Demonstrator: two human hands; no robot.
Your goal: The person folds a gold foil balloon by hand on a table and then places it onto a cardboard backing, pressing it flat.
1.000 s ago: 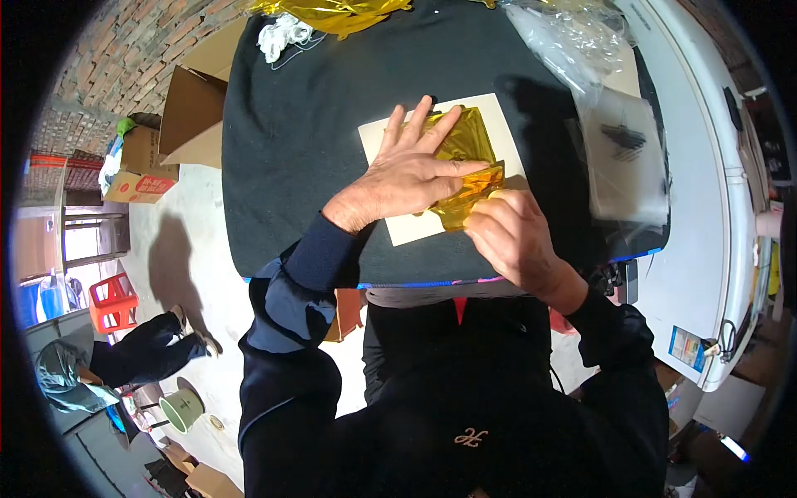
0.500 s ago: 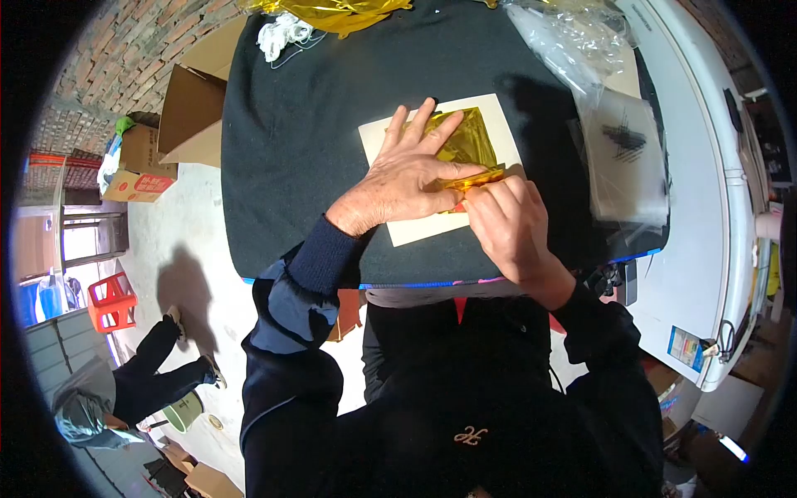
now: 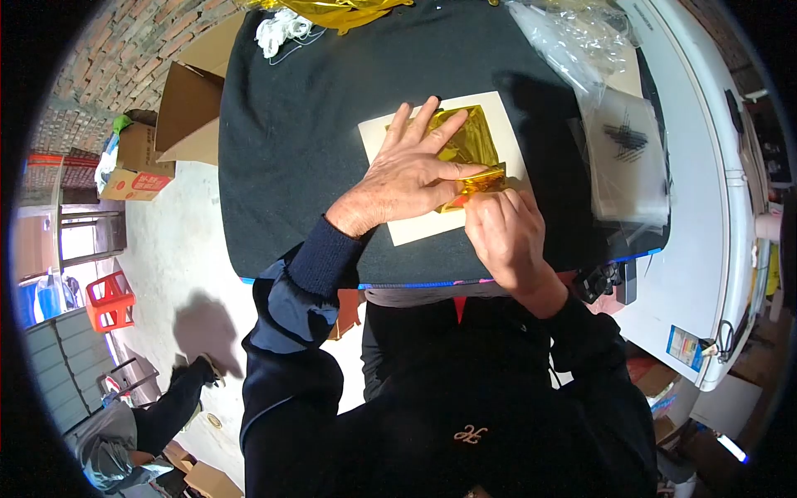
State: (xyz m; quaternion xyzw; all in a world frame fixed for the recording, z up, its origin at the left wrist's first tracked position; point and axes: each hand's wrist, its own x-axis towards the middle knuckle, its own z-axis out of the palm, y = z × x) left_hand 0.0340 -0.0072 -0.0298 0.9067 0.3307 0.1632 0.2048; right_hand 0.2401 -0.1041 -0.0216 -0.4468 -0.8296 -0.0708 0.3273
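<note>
A sheet of shiny gold foil (image 3: pixel 476 141) lies on a cream-coloured board (image 3: pixel 510 146) on the dark cloth. My left hand (image 3: pixel 407 170) presses flat over the left part of the foil, fingers spread, its index finger along a raised fold in the foil. My right hand (image 3: pixel 505 236) is closed, knuckles up, with its fingertips pinching the foil's near edge at the board's lower right. A small patch of red shows on the foil between the two hands. The tips of the right fingers are partly hidden.
Black cloth (image 3: pixel 290 166) covers the table. More gold foil (image 3: pixel 340 12) and a white string bundle (image 3: pixel 281 31) lie at the far edge. Clear plastic bags (image 3: pixel 627 158) lie on the right. An open cardboard box (image 3: pixel 187 112) stands left, and a person (image 3: pixel 124 436) is behind at lower left.
My right hand has drawn slightly down and back, showing more of the folded foil edge. My left hand stays nearly in place. The person at lower left has shifted.
</note>
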